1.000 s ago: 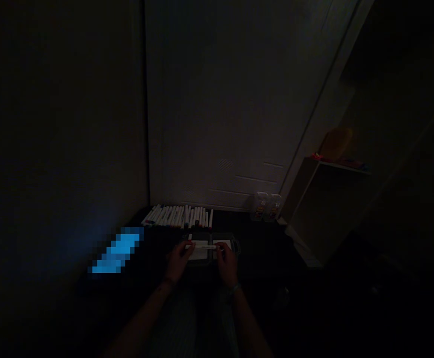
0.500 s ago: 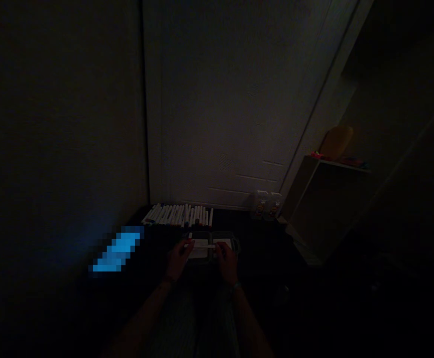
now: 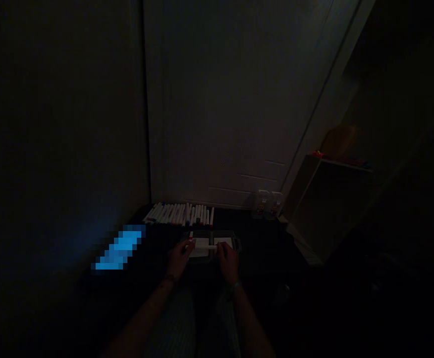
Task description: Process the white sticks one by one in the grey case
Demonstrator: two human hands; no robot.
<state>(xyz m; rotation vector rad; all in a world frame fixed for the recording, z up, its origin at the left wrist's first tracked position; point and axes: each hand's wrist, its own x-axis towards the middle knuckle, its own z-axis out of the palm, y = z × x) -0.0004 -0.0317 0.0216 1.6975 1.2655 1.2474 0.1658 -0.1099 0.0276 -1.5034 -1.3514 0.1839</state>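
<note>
A white marker (image 3: 206, 246) lies level between my two hands. My left hand (image 3: 179, 256) pinches its left end, and my right hand (image 3: 228, 257) pinches its right end. Beneath it is an open dark case (image 3: 211, 237) with two halves and pale, paper-like inserts (image 3: 201, 254). Another marker (image 3: 191, 235) with a red part shows just beyond my left fingers, at the case's upper left. The dim light hides the detail of my fingertips and of the marker's ends.
A row of several white markers (image 3: 172, 214) lies along the back of the dark table (image 3: 265, 258). Two clear plastic packages (image 3: 267, 205) stand at the back right by the wall. A glowing blue, pixelated screen (image 3: 120, 248) is at left. A shelf unit (image 3: 329, 199) stands at right.
Both hands stay almost in place with the marker between them. The view has shifted only slightly, and the brightness varies a little.
</note>
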